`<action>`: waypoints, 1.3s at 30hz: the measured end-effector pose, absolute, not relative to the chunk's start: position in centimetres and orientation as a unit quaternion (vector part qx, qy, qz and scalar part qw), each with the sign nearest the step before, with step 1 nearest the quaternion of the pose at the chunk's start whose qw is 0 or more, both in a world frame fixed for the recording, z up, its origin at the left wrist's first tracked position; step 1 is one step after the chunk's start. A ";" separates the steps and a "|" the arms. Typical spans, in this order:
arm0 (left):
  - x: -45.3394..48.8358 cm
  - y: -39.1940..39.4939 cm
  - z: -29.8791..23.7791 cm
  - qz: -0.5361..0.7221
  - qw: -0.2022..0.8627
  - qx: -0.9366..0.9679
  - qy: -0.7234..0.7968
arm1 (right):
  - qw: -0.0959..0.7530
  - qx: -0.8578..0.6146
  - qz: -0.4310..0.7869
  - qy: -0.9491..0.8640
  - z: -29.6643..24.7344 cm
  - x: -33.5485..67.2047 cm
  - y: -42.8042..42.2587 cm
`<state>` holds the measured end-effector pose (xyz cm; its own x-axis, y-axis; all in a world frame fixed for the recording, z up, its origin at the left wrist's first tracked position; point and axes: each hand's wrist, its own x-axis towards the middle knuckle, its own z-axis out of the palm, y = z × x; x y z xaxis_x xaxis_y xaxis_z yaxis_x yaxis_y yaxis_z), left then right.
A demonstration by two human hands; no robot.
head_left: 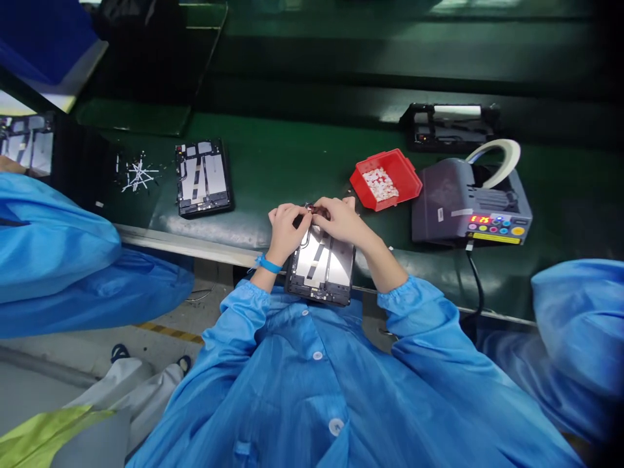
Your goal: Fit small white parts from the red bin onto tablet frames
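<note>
the opened tablet (322, 265) lies back-side up at the near edge of the green bench (292, 162), its lower end hanging over the edge toward the person's blue coat (312, 383). both hands meet at its top end. the left hand (285, 227), a blue band (267, 263) at the wrist, has its fingers curled down onto the upper left corner; the right hand (341, 218) pinches a small reddish part (312, 209) just at the top rim — what sort of part it is, too small to tell. whether the left fingers actually clamp anything i cannot tell.

further back on the bench lies a second opened tablet (203, 177), with a scatter of white strips (138, 174) to its left. to the right of the hands sits a red bin (404, 172) holding small pale pieces, and beside it a grey tape dispenser (463, 201) with lit buttons — a black tray (451, 127) behind that. blue sleeves of other people (58, 247) show at both sides.
</note>
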<state>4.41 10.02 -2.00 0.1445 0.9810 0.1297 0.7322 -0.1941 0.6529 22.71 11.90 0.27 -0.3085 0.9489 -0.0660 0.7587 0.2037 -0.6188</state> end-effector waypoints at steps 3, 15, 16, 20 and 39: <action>4.1 9.6 -1.9 0.279 0.238 0.716 0.594 | 0.153 -0.556 0.279 -0.768 -0.2 22.8 12.7; 2.8 10.1 -3.9 0.305 0.251 0.716 0.575 | 0.048 -0.582 0.209 -0.784 -1.0 22.4 14.6; 2.8 10.1 -3.9 0.304 0.249 0.722 0.569 | 0.046 -0.586 0.205 -0.783 -1.0 22.3 14.5; 2.9 9.9 -3.9 0.289 0.236 0.747 0.551 | 0.044 -0.594 0.196 -0.779 -1.1 22.0 14.3; 0.2 13.8 -1.2 0.135 0.175 0.910 0.350 | -0.011 -0.586 0.193 -0.787 0.1 22.4 15.7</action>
<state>0.16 13.76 -1.24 0.7182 0.6848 0.1237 0.5899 -0.6934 0.4137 22.37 15.73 0.06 -0.3140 0.9174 -0.2446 0.9263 0.2394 -0.2911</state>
